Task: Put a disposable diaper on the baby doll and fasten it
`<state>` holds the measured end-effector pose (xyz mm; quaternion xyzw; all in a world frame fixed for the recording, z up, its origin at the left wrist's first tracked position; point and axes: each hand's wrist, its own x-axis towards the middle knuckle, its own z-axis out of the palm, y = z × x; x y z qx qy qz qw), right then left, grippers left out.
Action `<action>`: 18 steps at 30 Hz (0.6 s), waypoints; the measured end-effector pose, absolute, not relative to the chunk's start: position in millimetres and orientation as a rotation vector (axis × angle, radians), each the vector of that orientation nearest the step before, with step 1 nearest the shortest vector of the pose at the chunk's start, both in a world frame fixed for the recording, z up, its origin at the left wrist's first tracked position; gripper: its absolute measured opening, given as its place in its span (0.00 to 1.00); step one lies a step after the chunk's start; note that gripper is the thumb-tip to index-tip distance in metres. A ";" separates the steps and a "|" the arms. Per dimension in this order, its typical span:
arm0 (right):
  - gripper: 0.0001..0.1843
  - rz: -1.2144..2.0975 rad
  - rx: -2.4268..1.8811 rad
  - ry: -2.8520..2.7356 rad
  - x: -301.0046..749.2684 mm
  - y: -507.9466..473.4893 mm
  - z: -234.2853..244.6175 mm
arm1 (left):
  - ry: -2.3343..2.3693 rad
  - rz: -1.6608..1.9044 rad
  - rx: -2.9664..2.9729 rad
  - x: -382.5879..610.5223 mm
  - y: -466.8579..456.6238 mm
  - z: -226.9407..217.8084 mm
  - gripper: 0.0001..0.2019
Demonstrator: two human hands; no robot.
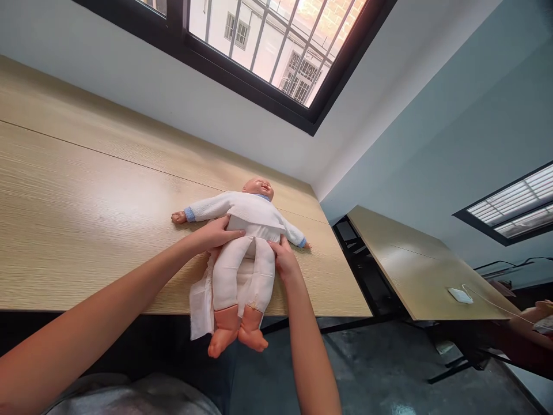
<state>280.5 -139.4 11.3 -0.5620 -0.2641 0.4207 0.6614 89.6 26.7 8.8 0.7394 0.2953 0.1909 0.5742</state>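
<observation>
A baby doll (225, 275) lies on its back on the wooden table (108, 242), its head away from me and its orange-toned feet past the front edge. It wears a white top (254, 212) with blue cuffs; its soft white legs are bare of trousers. Under its hips and legs is a white cloth (201, 308), partly hanging over the edge; its kind is unclear. My left hand (218, 231) grips the doll's waist on the left, thumb on the belly. Around the other side of the waist closes my right hand (284, 259), its fingertips partly hidden.
A wall and a barred window (276, 46) stand behind the table. To the right, past a gap, is a second table (415, 259) with a white object (460, 295) and a thin cord on it. Another person's arm (536, 317) shows at the far right.
</observation>
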 end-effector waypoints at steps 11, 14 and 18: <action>0.31 0.870 -1.395 -0.592 279.5 -134.1 4.0 | 0.692 0.538 1.858 81.6 22.1 -3.4 0.32; 0.29 0.829 -1.422 -0.592 281.9 -129.7 1.5 | 0.725 0.512 1.903 84.6 22.1 -5.4 0.32; 0.23 0.739 -1.682 -0.656 284.6 -138.6 11.3 | 0.740 0.507 1.920 73.0 26.1 -4.1 0.21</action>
